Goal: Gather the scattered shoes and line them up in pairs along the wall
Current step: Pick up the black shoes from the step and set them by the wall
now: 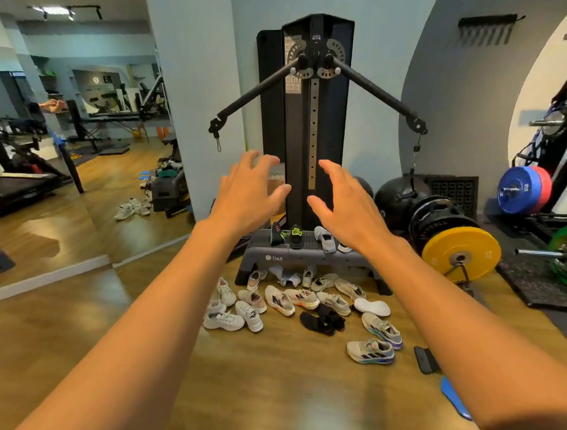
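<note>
Reaching out, bare left hand (247, 192) and right hand (346, 206) (fingers spread, holding nothing) hover above scattered white and grey sneakers (278, 300) on the wooden floor (281, 385).

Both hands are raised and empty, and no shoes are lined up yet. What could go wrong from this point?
1. The white shoes in the floor pile look much alike and lie jumbled, so pairs may get mismatched.
2. The black and green shoe and others sit on the step platform, and some lie partly under it. These could be overlooked.
3. The yellow plate stands close to the pile's right side, where a foot might catch it.
</note>
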`<state>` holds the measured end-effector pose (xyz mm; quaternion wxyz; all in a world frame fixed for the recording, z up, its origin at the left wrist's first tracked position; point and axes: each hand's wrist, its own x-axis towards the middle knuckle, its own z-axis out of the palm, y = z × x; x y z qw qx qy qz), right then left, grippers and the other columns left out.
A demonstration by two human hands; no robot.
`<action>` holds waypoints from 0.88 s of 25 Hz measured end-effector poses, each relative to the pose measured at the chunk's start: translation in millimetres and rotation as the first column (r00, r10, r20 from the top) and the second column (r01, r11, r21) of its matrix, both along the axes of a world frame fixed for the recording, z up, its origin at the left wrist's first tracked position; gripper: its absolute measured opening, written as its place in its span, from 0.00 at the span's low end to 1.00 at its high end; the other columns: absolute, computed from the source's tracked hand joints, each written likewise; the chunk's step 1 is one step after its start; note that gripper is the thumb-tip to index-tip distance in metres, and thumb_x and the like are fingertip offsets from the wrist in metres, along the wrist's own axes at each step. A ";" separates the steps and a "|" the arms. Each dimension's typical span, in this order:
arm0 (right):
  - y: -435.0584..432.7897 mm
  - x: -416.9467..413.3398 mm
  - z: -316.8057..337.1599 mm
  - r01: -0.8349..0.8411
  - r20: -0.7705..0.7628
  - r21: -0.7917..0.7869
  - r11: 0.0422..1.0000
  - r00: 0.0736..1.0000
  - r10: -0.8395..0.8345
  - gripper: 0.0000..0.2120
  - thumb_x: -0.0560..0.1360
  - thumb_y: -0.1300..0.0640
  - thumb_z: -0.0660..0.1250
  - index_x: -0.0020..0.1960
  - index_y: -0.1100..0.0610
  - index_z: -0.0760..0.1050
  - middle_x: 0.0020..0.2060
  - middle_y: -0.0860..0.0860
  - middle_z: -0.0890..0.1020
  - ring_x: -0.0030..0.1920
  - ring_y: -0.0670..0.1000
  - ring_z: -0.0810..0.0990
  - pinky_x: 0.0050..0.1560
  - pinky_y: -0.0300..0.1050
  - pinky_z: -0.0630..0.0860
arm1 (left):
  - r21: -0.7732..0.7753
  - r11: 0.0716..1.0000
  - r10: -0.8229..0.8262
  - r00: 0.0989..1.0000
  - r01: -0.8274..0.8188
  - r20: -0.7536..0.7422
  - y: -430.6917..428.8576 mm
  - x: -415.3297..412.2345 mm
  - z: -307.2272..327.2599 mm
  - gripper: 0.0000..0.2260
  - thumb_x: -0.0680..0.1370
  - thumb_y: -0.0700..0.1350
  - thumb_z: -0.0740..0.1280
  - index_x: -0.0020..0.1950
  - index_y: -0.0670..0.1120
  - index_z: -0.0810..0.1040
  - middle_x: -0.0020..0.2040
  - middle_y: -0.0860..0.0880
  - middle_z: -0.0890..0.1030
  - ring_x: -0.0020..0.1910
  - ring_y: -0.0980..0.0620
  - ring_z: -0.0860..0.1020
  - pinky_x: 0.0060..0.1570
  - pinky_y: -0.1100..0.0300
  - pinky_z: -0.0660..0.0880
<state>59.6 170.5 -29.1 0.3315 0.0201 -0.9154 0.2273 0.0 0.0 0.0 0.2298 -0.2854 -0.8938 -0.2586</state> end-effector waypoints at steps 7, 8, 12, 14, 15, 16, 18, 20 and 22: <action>19.6 -30.3 -15.1 0.072 0.083 0.087 0.994 0.993 -0.080 0.31 0.77 0.49 0.65 0.75 0.51 0.56 0.72 0.52 0.67 0.68 0.54 0.70 0.62 0.55 0.71 | -0.023 1.000 -0.016 0.998 0.017 0.063 38.3 -37.0 -28.0 0.23 0.78 0.57 0.63 0.71 0.52 0.66 0.74 0.46 0.61 0.72 0.43 0.63 0.67 0.40 0.61; 27.8 -38.8 -12.6 0.077 0.071 0.084 0.993 0.994 -0.083 0.31 0.77 0.49 0.64 0.75 0.51 0.56 0.72 0.52 0.67 0.68 0.54 0.70 0.62 0.56 0.71 | -0.016 1.000 -0.014 0.998 0.015 0.058 46.5 -46.8 -26.4 0.23 0.78 0.57 0.63 0.71 0.52 0.66 0.74 0.46 0.62 0.72 0.43 0.63 0.67 0.40 0.62; 65.2 -78.0 -10.9 0.090 0.060 0.050 0.995 0.994 -0.093 0.30 0.77 0.49 0.64 0.75 0.50 0.56 0.72 0.52 0.67 0.68 0.54 0.70 0.62 0.55 0.71 | -0.039 0.999 -0.017 0.999 0.019 0.052 85.2 -81.9 -24.3 0.23 0.78 0.56 0.63 0.71 0.53 0.66 0.74 0.47 0.62 0.71 0.44 0.64 0.67 0.42 0.62; 83.4 -101.1 -9.6 0.091 0.048 0.019 0.996 0.995 -0.091 0.30 0.77 0.50 0.64 0.75 0.50 0.56 0.72 0.51 0.67 0.68 0.54 0.70 0.62 0.54 0.71 | -0.029 1.000 -0.005 0.999 0.006 0.035 101.7 -103.1 -18.2 0.22 0.78 0.55 0.63 0.70 0.53 0.66 0.73 0.47 0.63 0.71 0.45 0.65 0.67 0.43 0.63; 89.6 -110.9 -9.8 0.088 0.053 0.010 0.996 0.995 -0.088 0.30 0.77 0.50 0.64 0.75 0.50 0.56 0.72 0.51 0.67 0.69 0.54 0.69 0.62 0.54 0.71 | -0.021 1.000 0.000 0.999 0.000 0.039 107.6 -111.4 -16.0 0.22 0.78 0.55 0.63 0.70 0.53 0.66 0.73 0.48 0.63 0.71 0.45 0.65 0.67 0.43 0.63; 98.1 -122.9 -10.6 0.077 0.060 0.003 0.997 0.995 -0.077 0.30 0.77 0.50 0.64 0.75 0.50 0.56 0.72 0.51 0.67 0.69 0.54 0.69 0.63 0.55 0.70 | -0.015 1.000 0.007 0.999 -0.006 0.044 115.5 -121.8 -15.5 0.22 0.78 0.55 0.63 0.70 0.52 0.66 0.73 0.48 0.64 0.70 0.46 0.65 0.66 0.44 0.63; 111.9 -150.5 -11.4 0.047 0.057 0.014 0.999 0.997 -0.048 0.30 0.77 0.50 0.64 0.75 0.50 0.57 0.72 0.51 0.67 0.69 0.54 0.69 0.63 0.55 0.70 | -0.015 1.000 0.021 0.999 -0.020 0.038 130.7 -144.5 -18.7 0.21 0.78 0.55 0.63 0.70 0.52 0.67 0.72 0.48 0.65 0.69 0.46 0.66 0.66 0.44 0.64; 120.8 -182.2 -13.6 0.027 0.058 0.009 1.000 0.998 -0.028 0.30 0.77 0.50 0.64 0.75 0.51 0.57 0.71 0.52 0.68 0.68 0.55 0.70 0.62 0.56 0.72 | -0.016 1.000 0.024 0.998 -0.023 0.063 145.2 -169.9 -26.1 0.21 0.78 0.55 0.64 0.69 0.52 0.67 0.71 0.48 0.66 0.69 0.46 0.67 0.65 0.44 0.66; 125.0 -214.2 -16.7 0.011 0.068 0.014 1.000 0.998 -0.012 0.29 0.76 0.51 0.65 0.74 0.50 0.58 0.69 0.52 0.70 0.64 0.54 0.73 0.60 0.56 0.75 | -0.037 0.999 0.035 0.995 -0.032 0.088 156.3 -198.6 -33.7 0.21 0.78 0.55 0.64 0.70 0.52 0.67 0.70 0.47 0.67 0.68 0.46 0.68 0.65 0.43 0.67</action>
